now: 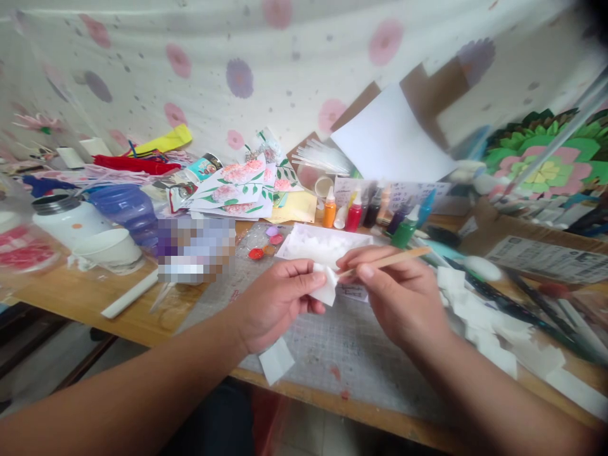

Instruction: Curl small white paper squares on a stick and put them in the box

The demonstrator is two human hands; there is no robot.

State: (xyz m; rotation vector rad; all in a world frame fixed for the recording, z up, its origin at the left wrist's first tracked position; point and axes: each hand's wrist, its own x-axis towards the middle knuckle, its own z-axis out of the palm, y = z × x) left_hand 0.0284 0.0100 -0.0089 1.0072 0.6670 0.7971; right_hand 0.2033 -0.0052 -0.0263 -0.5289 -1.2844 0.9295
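Note:
My left hand (pixel 275 301) pinches a small folded piece of white paper (pixel 325 290) between thumb and fingers. In my right hand (pixel 408 304) is a thin wooden stick (pixel 403 258), its lower tip at the upper edge of that paper; whether tip and paper touch is hard to tell. Behind both hands stands a shallow white box (pixel 287 246) with white bits in it, partly hidden by the fingers. Another white paper square (pixel 277 361) lies below my left wrist, on the front part of the grey cutting mat (pixel 313 373).
Paint bottles, such as an orange one (pixel 329 210) and a green one (pixel 405 229), line the back. White paper scraps (pixel 489 323) lie at right, before a cardboard box (pixel 546 244). A white cup (pixel 107 250) and a white tube (pixel 129 294) are at left.

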